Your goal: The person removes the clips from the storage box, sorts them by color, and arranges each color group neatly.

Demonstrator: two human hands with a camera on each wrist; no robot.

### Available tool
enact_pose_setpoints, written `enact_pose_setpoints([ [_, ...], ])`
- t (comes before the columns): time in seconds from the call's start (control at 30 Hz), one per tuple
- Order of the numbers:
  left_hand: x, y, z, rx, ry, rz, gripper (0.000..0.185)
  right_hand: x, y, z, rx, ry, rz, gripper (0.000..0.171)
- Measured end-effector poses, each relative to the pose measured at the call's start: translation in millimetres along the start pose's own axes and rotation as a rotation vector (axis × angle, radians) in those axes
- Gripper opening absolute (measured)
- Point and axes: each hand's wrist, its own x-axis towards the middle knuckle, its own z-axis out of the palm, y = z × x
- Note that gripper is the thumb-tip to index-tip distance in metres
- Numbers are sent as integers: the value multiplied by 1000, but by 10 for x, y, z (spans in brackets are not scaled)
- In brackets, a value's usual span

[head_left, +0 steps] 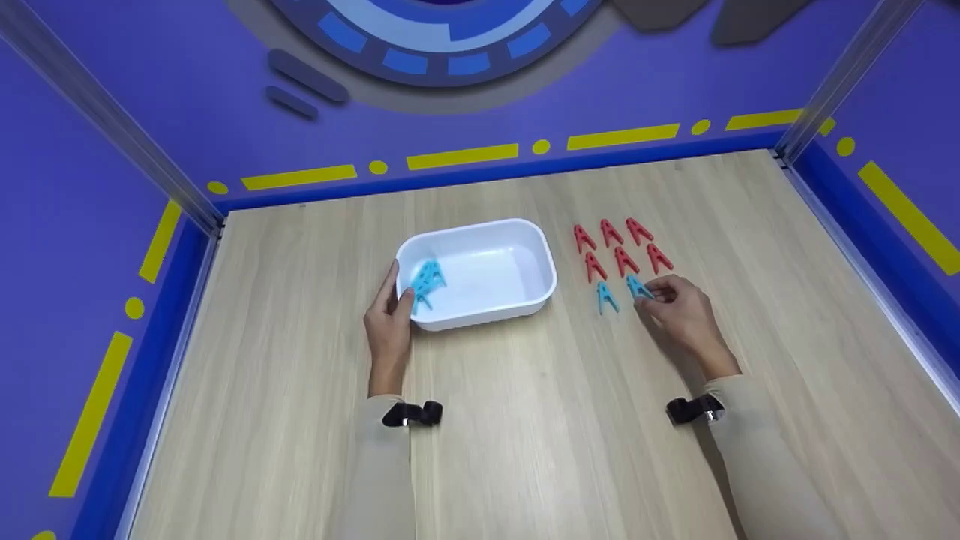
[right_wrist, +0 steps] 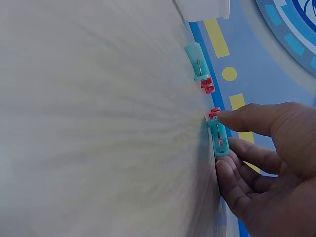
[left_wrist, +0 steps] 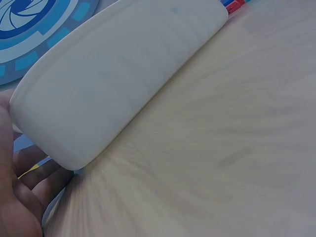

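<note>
My left hand (head_left: 390, 322) holds a white plastic tub (head_left: 487, 316) by its left end, thumb over the rim and fingers outside the wall. Several light-blue clothespins (head_left: 427, 279) lie bunched at the left inside the tub. To the right, my right hand (head_left: 684, 313) pinches a light-blue clothespin (head_left: 637, 286) at the table surface. In the right wrist view, thumb and fingers sit at either end of that clothespin (right_wrist: 219, 136). Beside it lies another light-blue clothespin (head_left: 606, 298). Two rows of red clothespins (head_left: 625, 261) lie just behind the blue pair.
The wooden table (head_left: 495, 420) is enclosed by a purple-blue back wall (head_left: 480, 127) and side walls with yellow markings. Metal posts stand at the back corners. Black camera bands sit on both wrists over light sleeves.
</note>
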Motion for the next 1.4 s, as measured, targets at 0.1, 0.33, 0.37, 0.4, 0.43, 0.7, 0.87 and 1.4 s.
enact_pose_setpoints([
  [0.1,4,1,-1,1,-1,3,52,5,-14,-7,-4,-17,3,37],
  [0.33,0,5,0,22,4,-9,53,10,-31,-8,-22,-44,18,36],
  [0.37,-4,8,0,22,3,-10,53,11,-29,-7,-24,-43,17,36],
  [0.4,-9,12,0,24,2,-10,53,11,-26,-5,-25,-41,15,36],
  [0.43,-8,12,-1,24,1,-8,53,12,-24,-3,-25,-38,13,35],
  [0.7,-1,8,2,9,-2,-5,52,15,-30,16,-28,-1,-6,33],
  [0.87,-11,10,-5,13,-1,-7,52,15,-90,26,-25,13,26,35],
  [1.4,-9,16,3,-8,11,-21,52,71,-641,328,132,152,-211,24],
])
